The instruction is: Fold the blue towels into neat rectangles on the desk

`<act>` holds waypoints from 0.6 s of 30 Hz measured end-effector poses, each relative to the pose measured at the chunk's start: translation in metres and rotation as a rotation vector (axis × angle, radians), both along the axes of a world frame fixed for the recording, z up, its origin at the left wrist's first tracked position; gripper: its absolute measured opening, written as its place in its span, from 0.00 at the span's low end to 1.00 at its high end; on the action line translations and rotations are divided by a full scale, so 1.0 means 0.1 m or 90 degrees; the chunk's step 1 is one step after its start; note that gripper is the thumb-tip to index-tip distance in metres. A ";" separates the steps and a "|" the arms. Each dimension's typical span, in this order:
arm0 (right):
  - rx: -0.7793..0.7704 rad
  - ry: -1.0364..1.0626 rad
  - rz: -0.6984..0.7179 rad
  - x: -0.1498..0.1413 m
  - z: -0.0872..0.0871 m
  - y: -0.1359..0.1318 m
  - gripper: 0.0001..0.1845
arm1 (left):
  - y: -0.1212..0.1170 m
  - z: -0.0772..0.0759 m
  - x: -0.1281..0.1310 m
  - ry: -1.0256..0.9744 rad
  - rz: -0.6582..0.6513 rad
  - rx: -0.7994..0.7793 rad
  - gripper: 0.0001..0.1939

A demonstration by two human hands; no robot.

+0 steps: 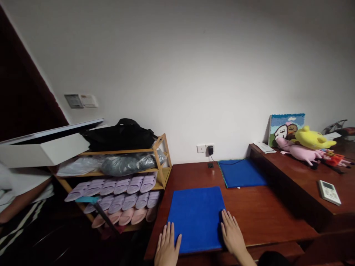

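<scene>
A folded blue cloth lies flat on the dark red wooden table in front of me. My left hand rests at its near left edge, fingers stretched out flat and partly on the cloth. My right hand lies flat on the cloth's right edge, fingers extended and slightly spread. Neither hand grips anything. A second blue cloth lies farther back on the table, near the wall.
A bamboo shoe rack with rows of lilac and pink slippers stands left of the table, a black bag on top. A raised side counter at the right holds plush toys, a picture and a white remote. A person sits at far left.
</scene>
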State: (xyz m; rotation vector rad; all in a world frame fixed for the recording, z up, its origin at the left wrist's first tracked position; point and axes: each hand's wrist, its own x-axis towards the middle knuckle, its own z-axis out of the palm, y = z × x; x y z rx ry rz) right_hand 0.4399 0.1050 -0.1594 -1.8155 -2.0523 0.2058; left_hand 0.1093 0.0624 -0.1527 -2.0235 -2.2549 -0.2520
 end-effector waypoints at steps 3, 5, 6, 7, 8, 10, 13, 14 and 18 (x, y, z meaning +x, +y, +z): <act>-0.064 -0.021 -0.003 -0.05 0.33 0.29 0.35 | -0.01 0.00 0.01 -0.014 -0.005 -0.005 0.38; -0.100 -0.029 -0.009 -0.08 0.43 0.44 0.36 | -0.02 -0.03 -0.06 -0.032 -0.017 -0.016 0.37; -0.109 -0.030 -0.009 -0.09 0.43 0.49 0.37 | -0.02 -0.06 -0.11 -0.041 -0.021 -0.024 0.36; -0.112 -0.029 -0.007 -0.10 0.42 0.52 0.37 | -0.01 -0.09 -0.17 -0.049 -0.021 -0.032 0.35; -0.109 -0.025 -0.004 -0.11 0.38 0.54 0.38 | 0.01 -0.12 -0.23 -0.054 -0.015 -0.034 0.35; -0.100 -0.017 0.003 -0.12 0.30 0.56 0.38 | 0.08 -0.13 -0.28 -0.053 0.005 -0.006 0.32; -0.097 -0.008 0.003 -0.12 0.24 0.56 0.37 | 0.30 0.02 -0.03 -0.060 -0.012 0.086 0.28; -0.099 -0.007 0.002 -0.11 0.25 0.56 0.37 | 0.39 0.11 0.16 -0.072 -0.044 0.106 0.27; -0.108 -0.015 0.007 -0.10 0.33 0.55 0.37 | 0.79 0.43 1.21 -0.136 -0.254 0.053 0.28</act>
